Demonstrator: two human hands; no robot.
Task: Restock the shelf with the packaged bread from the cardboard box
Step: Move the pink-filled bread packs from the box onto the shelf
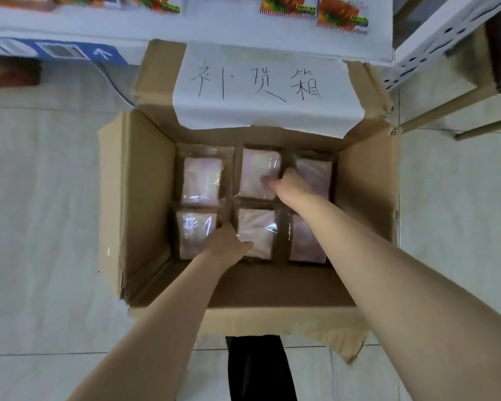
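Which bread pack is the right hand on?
In the open cardboard box on the floor, six packs lie in two rows. It is the far middle pack, under the right hand; the left hand grips the near middle pack.

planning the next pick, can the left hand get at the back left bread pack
Probably yes: the back left bread pack lies uncovered in the open cardboard box, one row beyond the left hand, nothing between, though its grip is on the front middle pack.
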